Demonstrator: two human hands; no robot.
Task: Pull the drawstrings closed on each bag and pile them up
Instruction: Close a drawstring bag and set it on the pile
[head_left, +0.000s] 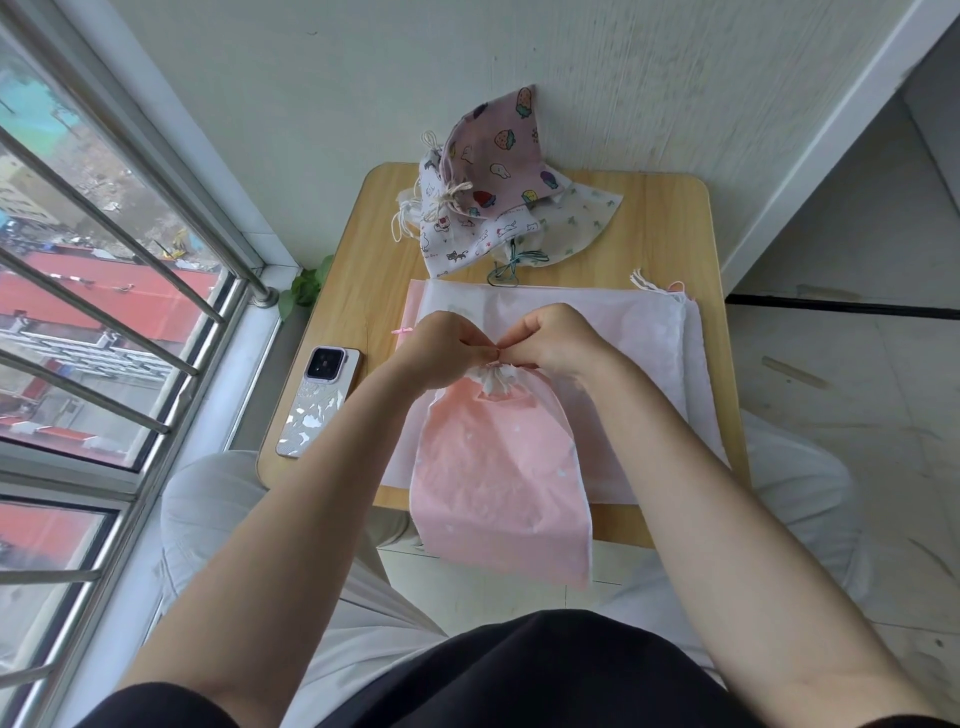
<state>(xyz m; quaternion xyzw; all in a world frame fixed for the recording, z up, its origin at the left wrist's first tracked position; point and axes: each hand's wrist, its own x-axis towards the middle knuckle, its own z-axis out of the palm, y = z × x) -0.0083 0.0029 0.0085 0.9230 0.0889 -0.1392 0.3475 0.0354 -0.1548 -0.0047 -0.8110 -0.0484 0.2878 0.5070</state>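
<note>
A pink drawstring bag (498, 478) lies on the small wooden table (670, 228), its lower end hanging over the near edge. Its white mouth (496, 382) is gathered tight. My left hand (447, 348) and my right hand (550, 343) meet right above that mouth, fingers curled and pinching the drawstring at the cinched neck. Under the bag lie flat pale pink and white bags (623, 332). At the table's far side sits a pile of printed fabric bags (488, 192), with a purple fruit-print one on top leaning against the wall.
A phone (318, 400) in a patterned case lies at the table's left edge. A barred window (104, 312) runs along the left. A white wall stands behind the table. My knees in light trousers flank the table's near edge.
</note>
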